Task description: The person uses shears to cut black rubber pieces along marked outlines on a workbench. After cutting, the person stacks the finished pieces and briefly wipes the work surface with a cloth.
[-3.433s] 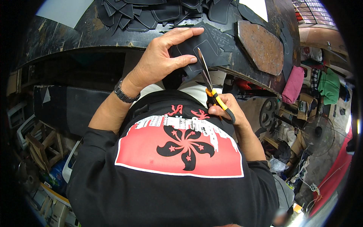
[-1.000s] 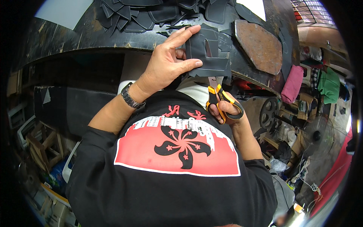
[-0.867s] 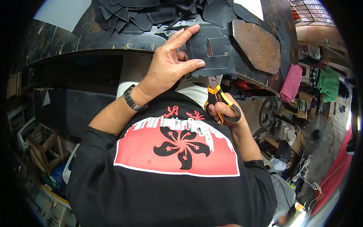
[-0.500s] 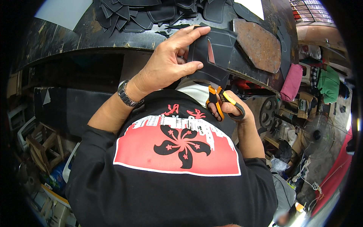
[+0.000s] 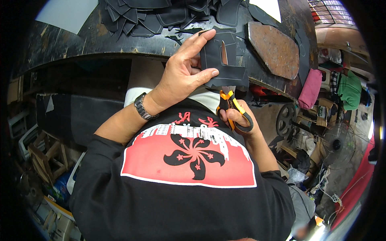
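Scissors [image 5: 230, 101] sit in the right hand [image 5: 239, 115], its fingers wrapped around the handles, the blades mostly hidden beneath a slit black sheet [image 5: 213, 56]. The left hand [image 5: 181, 68] grips the sheet's left side between thumb and fingers, at the table's [image 5: 80, 46] near edge. Beyond, right, lies a rusty plate [image 5: 275, 50]; farther back, a pile [image 5: 144, 16] of black pieces.

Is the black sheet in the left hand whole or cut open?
Cut open: the black sheet has a narrow slit, with pinkish brown showing through it.
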A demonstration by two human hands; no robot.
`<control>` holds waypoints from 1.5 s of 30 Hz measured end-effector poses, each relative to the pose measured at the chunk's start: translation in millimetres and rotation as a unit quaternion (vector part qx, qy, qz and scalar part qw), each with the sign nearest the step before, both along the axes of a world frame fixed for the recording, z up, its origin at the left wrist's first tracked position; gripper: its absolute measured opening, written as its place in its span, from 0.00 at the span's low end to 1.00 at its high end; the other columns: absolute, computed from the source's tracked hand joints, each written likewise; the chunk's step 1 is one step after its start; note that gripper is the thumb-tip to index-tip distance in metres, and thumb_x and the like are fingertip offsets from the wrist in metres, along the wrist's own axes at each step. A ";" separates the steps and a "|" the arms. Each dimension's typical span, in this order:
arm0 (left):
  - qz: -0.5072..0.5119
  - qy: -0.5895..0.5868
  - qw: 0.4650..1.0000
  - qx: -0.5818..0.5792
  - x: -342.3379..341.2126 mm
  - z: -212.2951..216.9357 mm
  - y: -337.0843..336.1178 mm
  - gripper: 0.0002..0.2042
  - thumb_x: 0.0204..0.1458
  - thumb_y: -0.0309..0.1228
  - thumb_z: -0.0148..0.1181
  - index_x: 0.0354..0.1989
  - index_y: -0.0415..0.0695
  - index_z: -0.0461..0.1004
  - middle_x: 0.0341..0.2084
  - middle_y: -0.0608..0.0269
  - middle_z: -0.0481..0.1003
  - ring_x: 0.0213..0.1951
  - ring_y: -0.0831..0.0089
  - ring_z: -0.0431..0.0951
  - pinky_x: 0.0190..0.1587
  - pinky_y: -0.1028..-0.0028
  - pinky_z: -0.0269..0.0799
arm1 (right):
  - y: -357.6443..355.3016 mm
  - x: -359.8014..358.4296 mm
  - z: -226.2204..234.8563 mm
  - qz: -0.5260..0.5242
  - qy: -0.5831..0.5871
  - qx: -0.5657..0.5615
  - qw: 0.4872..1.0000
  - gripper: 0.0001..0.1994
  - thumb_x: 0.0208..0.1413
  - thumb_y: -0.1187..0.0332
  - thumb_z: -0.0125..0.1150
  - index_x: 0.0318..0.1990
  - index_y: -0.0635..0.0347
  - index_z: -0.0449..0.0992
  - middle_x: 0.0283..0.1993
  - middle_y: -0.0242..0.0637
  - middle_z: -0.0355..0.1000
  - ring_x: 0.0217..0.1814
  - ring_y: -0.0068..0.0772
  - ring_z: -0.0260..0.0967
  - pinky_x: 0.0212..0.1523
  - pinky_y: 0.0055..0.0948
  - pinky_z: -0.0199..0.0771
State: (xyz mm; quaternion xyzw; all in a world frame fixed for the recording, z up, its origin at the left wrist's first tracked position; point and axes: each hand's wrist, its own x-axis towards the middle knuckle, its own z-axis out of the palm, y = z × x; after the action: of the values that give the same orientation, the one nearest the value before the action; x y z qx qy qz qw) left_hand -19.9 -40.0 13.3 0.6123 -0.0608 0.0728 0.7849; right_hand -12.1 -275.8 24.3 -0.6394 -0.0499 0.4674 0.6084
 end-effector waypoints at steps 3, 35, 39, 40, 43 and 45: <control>0.010 -0.011 1.000 -0.023 -0.3 -2.3 -4.6 0.36 0.51 0.14 0.62 0.69 0.41 0.55 0.66 0.60 0.53 0.58 0.72 0.68 0.56 0.75 0.75 | 2.0 -2.7 -0.7 -0.009 -0.033 -0.008 0.999 0.28 0.46 0.42 0.69 0.25 0.64 0.73 0.23 0.30 0.67 0.22 0.19 0.60 0.24 0.18 0.56; 0.028 -0.048 0.997 0.061 12.7 0.7 14.4 0.28 0.52 0.19 0.64 0.64 0.44 0.66 0.59 0.56 0.65 0.45 0.79 0.76 0.47 0.79 0.78 | 10.0 5.9 -5.4 0.028 -0.056 -0.020 0.998 0.24 0.50 0.47 0.67 0.28 0.62 0.72 0.22 0.30 0.67 0.20 0.17 0.62 0.21 0.17 0.59; -0.017 0.019 0.993 0.114 12.3 6.9 24.5 0.35 0.51 0.21 0.65 0.68 0.46 0.59 0.55 0.53 0.68 0.47 0.76 0.77 0.47 0.78 0.78 | 4.5 5.7 -9.8 0.030 -0.053 -0.016 0.998 0.22 0.50 0.48 0.68 0.26 0.61 0.72 0.21 0.28 0.67 0.20 0.17 0.62 0.21 0.18 0.59; -0.025 0.003 0.995 0.098 16.2 8.1 27.7 0.36 0.51 0.21 0.66 0.69 0.47 0.58 0.55 0.53 0.68 0.47 0.76 0.77 0.46 0.79 0.78 | 2.9 5.7 -10.5 0.038 -0.057 -0.023 0.997 0.22 0.50 0.49 0.68 0.26 0.62 0.73 0.20 0.28 0.67 0.19 0.17 0.62 0.20 0.18 0.59; -0.049 -0.035 0.983 0.172 32.3 13.6 44.2 0.37 0.52 0.23 0.65 0.70 0.49 0.56 0.50 0.55 0.73 0.46 0.75 0.77 0.45 0.79 0.78 | -1.5 6.4 -11.2 0.056 -0.058 -0.030 0.996 0.22 0.50 0.50 0.69 0.26 0.62 0.73 0.20 0.28 0.66 0.19 0.17 0.62 0.19 0.19 0.58; -0.149 -0.011 0.976 0.157 40.0 18.7 56.6 0.34 0.52 0.25 0.66 0.68 0.48 0.61 0.51 0.57 0.74 0.46 0.77 0.77 0.45 0.79 0.78 | -3.1 7.7 -10.2 0.067 -0.055 -0.025 0.996 0.22 0.49 0.50 0.70 0.26 0.62 0.73 0.20 0.28 0.66 0.18 0.17 0.62 0.19 0.19 0.58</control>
State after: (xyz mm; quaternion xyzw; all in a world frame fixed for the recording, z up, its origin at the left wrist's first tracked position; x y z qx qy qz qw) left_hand 20.1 16.6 32.0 0.7111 -0.1706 -0.0487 0.6803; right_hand -4.4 -278.9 14.0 -0.6745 -0.1136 0.4723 0.5560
